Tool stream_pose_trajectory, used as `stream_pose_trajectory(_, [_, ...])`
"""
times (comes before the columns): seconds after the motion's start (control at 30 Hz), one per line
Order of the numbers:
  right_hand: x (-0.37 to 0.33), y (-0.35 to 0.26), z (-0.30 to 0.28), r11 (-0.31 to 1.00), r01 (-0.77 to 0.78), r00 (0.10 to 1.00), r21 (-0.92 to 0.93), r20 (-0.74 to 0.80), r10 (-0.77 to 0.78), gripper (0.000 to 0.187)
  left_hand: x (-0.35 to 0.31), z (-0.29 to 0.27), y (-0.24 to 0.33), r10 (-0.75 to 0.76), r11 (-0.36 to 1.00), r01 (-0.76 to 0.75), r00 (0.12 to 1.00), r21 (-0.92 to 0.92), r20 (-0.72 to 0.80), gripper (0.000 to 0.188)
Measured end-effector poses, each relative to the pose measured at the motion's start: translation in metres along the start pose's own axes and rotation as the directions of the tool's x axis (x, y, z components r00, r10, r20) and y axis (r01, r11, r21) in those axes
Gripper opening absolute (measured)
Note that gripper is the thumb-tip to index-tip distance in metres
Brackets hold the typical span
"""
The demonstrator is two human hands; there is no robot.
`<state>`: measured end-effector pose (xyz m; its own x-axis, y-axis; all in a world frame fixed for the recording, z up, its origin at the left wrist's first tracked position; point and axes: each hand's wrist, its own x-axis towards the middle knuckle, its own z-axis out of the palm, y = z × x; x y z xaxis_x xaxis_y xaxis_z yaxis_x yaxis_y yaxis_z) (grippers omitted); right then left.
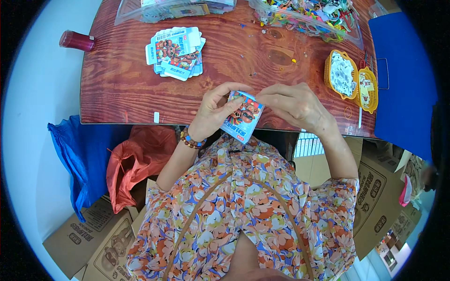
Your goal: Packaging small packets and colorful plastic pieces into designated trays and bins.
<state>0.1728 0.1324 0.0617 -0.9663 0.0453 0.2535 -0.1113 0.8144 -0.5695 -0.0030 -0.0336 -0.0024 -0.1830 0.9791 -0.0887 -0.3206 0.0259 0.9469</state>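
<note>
A small light-blue printed carton [243, 118] with cartoon figures is held just over the table's near edge. My left hand [217, 108] grips it from the left, with the thumb across its front and the other fingers behind. My right hand [295, 104] is at the carton's upper right corner, fingers bent and drawn together at the top flap. Whether anything else is between those fingertips cannot be seen. Beyond my left hand, a loose pile of flat light-blue cartons [177, 52] of the same kind lies on the wooden table [229, 56].
At the far right stands a clear bin [309, 25] of colourful small pieces; another clear tray [161, 11] is at the far left. Two yellow baskets [341, 75] hold small packets and cards. A dark red jar [77, 40] lies on the left edge. Red bag [140, 159] and cardboard boxes [375, 201] sit below.
</note>
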Motion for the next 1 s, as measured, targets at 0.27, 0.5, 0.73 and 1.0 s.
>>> stream_pose_trajectory(0.27, [-0.002, -0.005, 0.024, 0.947, -0.089, 0.974, 0.308, -0.172, 0.147, 0.031, -0.002, 0.007, -0.007, 0.133, 0.991, -0.136, 0.975, -0.002, -0.180, 0.024])
stream_pose_trajectory(0.5, [0.000, -0.013, 0.042, 0.925, -0.157, 0.920, 0.346, -0.290, 0.264, 0.032, -0.004, 0.015, 0.000, 0.223, 0.975, -0.219, 0.951, 0.040, -0.215, 0.027])
stream_pose_trajectory(0.73, [0.003, -0.003, 0.043, 0.961, -0.058, 0.956, 0.272, -0.263, 0.132, 0.026, -0.009, 0.001, -0.006, 0.369, 0.917, -0.324, 0.910, 0.232, -0.189, 0.028])
stream_pose_trajectory(1.0, [0.022, -0.012, 0.053, 0.935, -0.079, 0.969, 0.345, -0.196, 0.154, 0.024, -0.020, -0.012, -0.003, 0.457, 0.860, -0.373, 0.867, 0.348, -0.199, 0.025])
